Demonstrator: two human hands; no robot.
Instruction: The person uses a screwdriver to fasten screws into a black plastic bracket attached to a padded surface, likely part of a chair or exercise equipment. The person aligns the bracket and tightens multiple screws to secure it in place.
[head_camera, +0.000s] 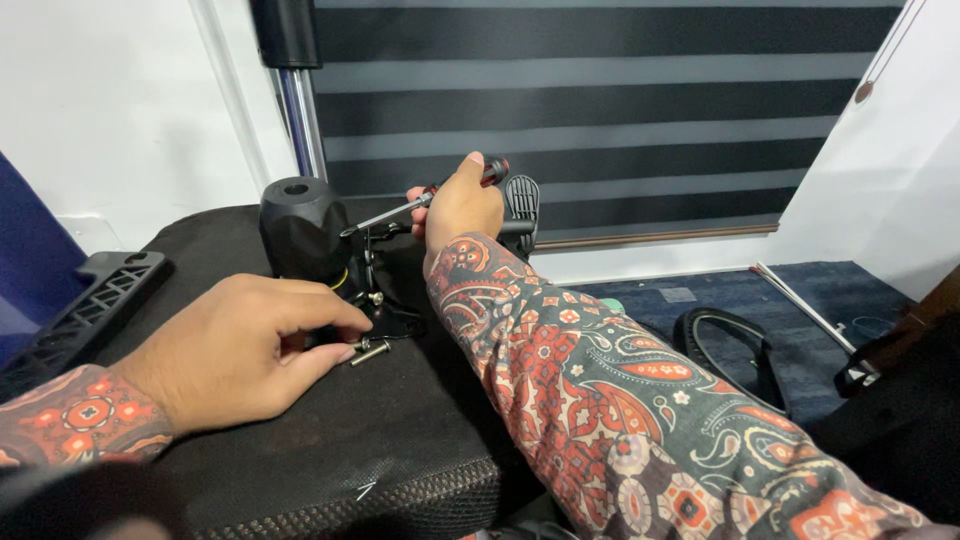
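Note:
My right hand (462, 207) grips a screwdriver (420, 202) with a red and black handle; its metal shaft points left and down to the black mechanism (375, 285) at the base of a black cylindrical part (300, 225). My left hand (240, 345) rests on the black padded surface (330, 440), fingertips pinching at the mechanism's lower edge beside a loose silver bolt (371, 351). Both forearms wear patterned red and grey sleeves.
A black slotted plastic panel (80, 305) lies at the left edge of the padded surface. A chrome pole (298, 120) stands behind the cylinder. On the blue carpet to the right lie a black ring-shaped part (735, 345) and a white rod (800, 300). A striped blind covers the window.

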